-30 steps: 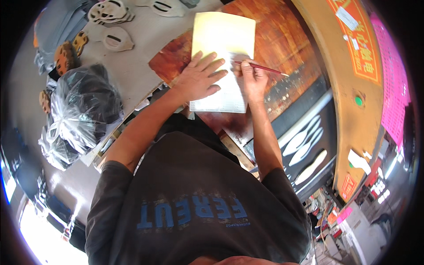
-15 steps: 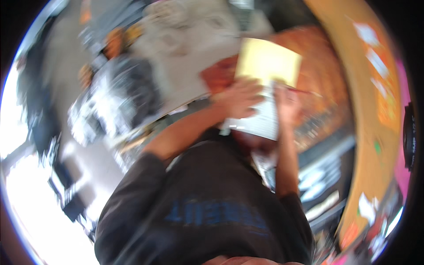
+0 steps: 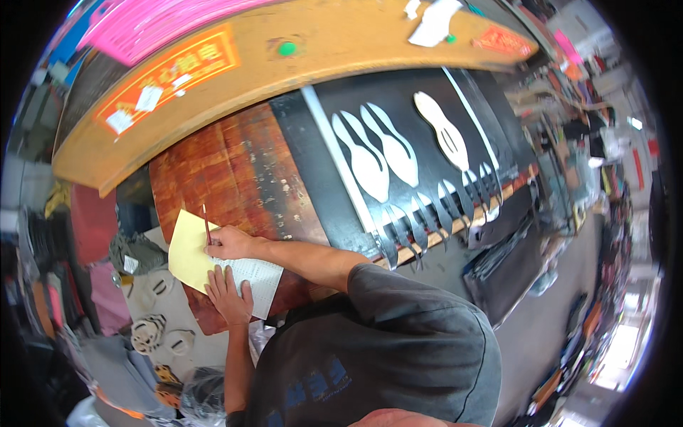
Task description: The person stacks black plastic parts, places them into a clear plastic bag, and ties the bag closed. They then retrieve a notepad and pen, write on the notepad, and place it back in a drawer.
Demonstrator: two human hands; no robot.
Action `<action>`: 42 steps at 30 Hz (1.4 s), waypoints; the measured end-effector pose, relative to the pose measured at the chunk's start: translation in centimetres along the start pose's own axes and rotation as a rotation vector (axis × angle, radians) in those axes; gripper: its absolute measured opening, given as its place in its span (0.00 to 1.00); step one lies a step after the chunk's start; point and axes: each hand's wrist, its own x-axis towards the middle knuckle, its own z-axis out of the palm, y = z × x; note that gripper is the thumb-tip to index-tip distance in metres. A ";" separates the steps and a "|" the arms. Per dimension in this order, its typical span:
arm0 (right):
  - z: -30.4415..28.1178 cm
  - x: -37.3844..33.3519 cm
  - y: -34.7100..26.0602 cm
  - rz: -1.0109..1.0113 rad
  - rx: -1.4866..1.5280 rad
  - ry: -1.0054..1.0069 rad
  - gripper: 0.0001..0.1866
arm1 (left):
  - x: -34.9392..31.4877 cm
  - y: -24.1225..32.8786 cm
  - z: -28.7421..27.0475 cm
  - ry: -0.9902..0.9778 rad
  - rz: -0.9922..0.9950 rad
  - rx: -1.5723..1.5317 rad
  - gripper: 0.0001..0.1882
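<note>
My right hand [image 3: 235, 243] is closed around a thin dark-red pen [image 3: 206, 217], its shaft standing up past my fingers. Beneath that hand lies a yellow sheet of paper [image 3: 188, 252], and the pen's tip is hidden by my fingers. My left hand [image 3: 231, 299] rests with fingers spread where the yellow sheet meets a white sheet [image 3: 265, 281] covered in fine print or writing. Both papers lie near the left end of a worn red-brown wooden tabletop [image 3: 220, 164].
Right of the wood, a black board [image 3: 341, 99] carries several white shoe-upper-shaped pieces [image 3: 368, 171]. Dark curved strips [image 3: 420, 220] line its near edge. A yellow-orange beam [image 3: 334, 46] spans the far side, with a pink basket [image 3: 156, 25] above. Pale cut pieces [image 3: 148, 333] lie at left.
The view has swung round and turned, bringing the black board and white pieces plainly into sight. My right hand still grips the pen; my left still lies on the paper.
</note>
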 end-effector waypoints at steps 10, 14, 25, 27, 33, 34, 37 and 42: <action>-4.7 -5.5 -0.3 0.073 0.081 0.150 0.17 | 0.7 1.6 0.0 -0.156 0.178 0.007 0.36; -7.2 -7.2 -0.1 0.082 0.006 0.246 0.18 | 2.6 3.9 0.6 -0.117 0.223 -0.033 0.36; -10.3 -7.4 2.1 0.033 0.353 0.228 0.04 | 2.9 6.8 0.9 -0.048 0.074 -0.052 0.34; -10.1 -7.0 1.7 0.095 0.365 0.202 0.04 | 2.9 6.9 1.0 -0.015 0.064 -0.079 0.34; -9.3 -4.9 0.6 0.140 0.010 0.075 0.09 | 3.2 7.2 -0.1 -0.024 0.025 -0.083 0.32; -9.0 -4.7 0.6 0.169 0.005 0.043 0.09 | 3.2 7.2 -0.2 -0.033 0.020 -0.081 0.32; -8.5 -4.4 1.1 0.234 -0.027 -0.003 0.09 | 3.2 7.2 -0.2 -0.040 0.001 -0.109 0.32; -8.5 -4.2 1.5 0.276 -0.065 -0.002 0.10 | 3.1 6.9 0.3 -0.026 -0.008 -0.158 0.33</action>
